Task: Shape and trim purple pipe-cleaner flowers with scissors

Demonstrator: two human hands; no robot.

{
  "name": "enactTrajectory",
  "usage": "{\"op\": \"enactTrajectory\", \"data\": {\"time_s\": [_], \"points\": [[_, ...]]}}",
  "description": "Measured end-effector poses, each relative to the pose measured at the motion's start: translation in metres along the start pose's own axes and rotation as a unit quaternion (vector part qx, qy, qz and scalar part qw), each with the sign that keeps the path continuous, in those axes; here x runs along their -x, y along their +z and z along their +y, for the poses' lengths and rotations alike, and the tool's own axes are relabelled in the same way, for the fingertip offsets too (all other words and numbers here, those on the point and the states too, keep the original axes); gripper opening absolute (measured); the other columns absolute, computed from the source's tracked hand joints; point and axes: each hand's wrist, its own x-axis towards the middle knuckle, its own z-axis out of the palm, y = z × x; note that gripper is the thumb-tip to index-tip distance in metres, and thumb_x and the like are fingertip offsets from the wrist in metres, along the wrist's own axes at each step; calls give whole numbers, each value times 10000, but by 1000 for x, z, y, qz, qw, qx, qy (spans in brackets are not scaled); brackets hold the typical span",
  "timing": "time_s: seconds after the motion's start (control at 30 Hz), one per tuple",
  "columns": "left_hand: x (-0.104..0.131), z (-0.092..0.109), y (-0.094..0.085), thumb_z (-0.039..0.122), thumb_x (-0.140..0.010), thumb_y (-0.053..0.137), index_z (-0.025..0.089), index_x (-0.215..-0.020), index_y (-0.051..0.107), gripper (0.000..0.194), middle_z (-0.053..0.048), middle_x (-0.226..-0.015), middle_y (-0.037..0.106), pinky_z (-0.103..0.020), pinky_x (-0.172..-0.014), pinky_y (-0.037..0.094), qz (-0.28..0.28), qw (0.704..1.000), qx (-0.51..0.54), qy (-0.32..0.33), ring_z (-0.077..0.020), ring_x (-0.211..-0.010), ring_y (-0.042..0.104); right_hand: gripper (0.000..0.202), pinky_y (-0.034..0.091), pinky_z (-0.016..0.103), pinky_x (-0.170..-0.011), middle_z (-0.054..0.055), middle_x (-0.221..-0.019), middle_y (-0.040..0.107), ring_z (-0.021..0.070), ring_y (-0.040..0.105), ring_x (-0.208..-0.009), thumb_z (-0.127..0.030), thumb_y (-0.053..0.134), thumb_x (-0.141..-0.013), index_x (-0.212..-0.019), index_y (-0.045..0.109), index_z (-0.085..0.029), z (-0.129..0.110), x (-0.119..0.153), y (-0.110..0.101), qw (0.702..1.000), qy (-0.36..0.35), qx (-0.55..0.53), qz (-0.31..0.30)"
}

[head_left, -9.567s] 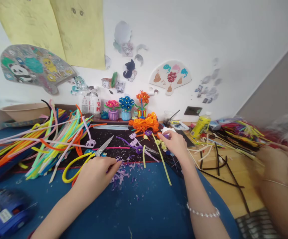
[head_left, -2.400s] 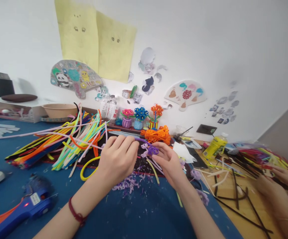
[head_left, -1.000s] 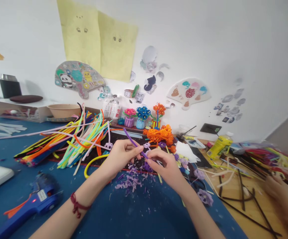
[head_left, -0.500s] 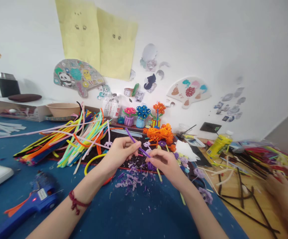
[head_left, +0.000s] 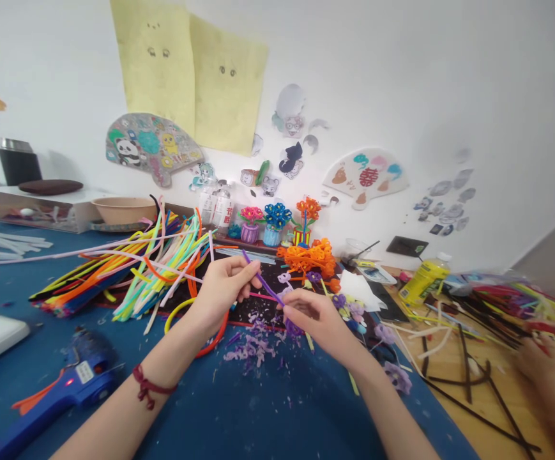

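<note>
A purple pipe cleaner slants between my two hands above the table. My left hand pinches it near its upper end, whose tip sticks up past the fingers. The lower end sits between the thumb and fingers of my right hand. Under and between the hands lie purple fuzz scraps on the blue tabletop and the dark mat's edge. Just beyond my right hand are small purple pipe-cleaner flowers and a heap of orange pipe-cleaner loops.
Bundled coloured pipe cleaners spread at left. A blue glue gun with a lit red light lies front left. Little potted pipe-cleaner flowers stand by the wall. At right, another person's hand rests near dark strips and a yellow bottle.
My left hand has shifted slightly left along the purple pipe cleaner, so more of its length shows between my hands. My right hand has moved slightly left.
</note>
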Motion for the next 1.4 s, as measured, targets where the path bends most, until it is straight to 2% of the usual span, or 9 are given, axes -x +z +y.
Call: {"op": "enactTrajectory", "data": {"time_s": [0.13,0.27,0.4,0.53,0.93,1.07,1.17,1.3,1.4], "points": [[5,-3,8,435,-740,661,147,-598,549,340,17,-507,605,-169,-389,295,-12,999,19,-29,-39,-388,429,118,459,290,-633,29,-770,671,177,592,-682,-297,598,-839,-855,668,-204,3,0,9,986,-81,132,65],[8,-7,15,405,-734,678,141,-640,554,306,-21,-616,676,-162,-392,323,-23,998,42,-51,-43,-417,493,123,454,319,-679,53,-779,686,201,612,-720,-258,569,-876,-837,671,-204,8,2,15,924,-196,277,178],[7,-8,16,382,-730,686,136,-647,553,292,-12,-595,671,-144,-388,324,-13,995,73,-63,-38,-416,503,137,446,298,-653,52,-743,687,173,604,-671,-219,560,-895,-815,663,-177,13,3,13,882,-256,326,224],[6,-9,14,362,-733,684,138,-625,545,284,6,-532,643,-140,-384,320,2,997,72,-40,-35,-398,487,192,414,282,-625,36,-675,638,158,554,-640,-205,544,-906,-736,631,-177,11,4,12,875,-265,352,202],[1,-7,6,335,-695,696,137,-583,554,268,7,-515,623,-150,-381,308,54,995,79,-12,-32,-382,456,278,338,271,-581,10,-598,505,143,453,-602,-181,494,-914,-642,548,-176,3,6,14,896,-263,338,116],[-1,-7,2,358,-682,699,136,-605,571,268,11,-534,619,-151,-383,304,71,993,91,-2,-29,-389,447,222,380,269,-607,13,-652,557,145,507,-634,-219,552,-875,-658,564,-175,2,3,14,955,-156,234,98],[-4,-6,-2,385,-678,701,138,-614,572,286,25,-530,597,-152,-386,304,71,992,102,3,-26,-390,434,167,447,283,-670,29,-742,625,163,591,-706,-296,583,-862,-752,602,-172,1,2,11,999,-25,41,17],[-10,-8,-9,425,-684,689,145,-602,545,325,57,-491,531,-149,-380,281,72,991,117,0,-17,-379,400,217,500,324,-695,39,-771,661,177,652,-701,-375,536,-897,-894,613,-171,3,3,6,968,67,-213,-113],[-13,-10,-12,433,-687,686,146,-645,554,318,69,-485,499,-145,-378,260,65,990,125,-14,-15,-383,388,187,503,290,-695,32,-793,663,145,647,-691,-340,605,-867,-943,629,-171,5,4,5,950,83,-272,-128]]}}
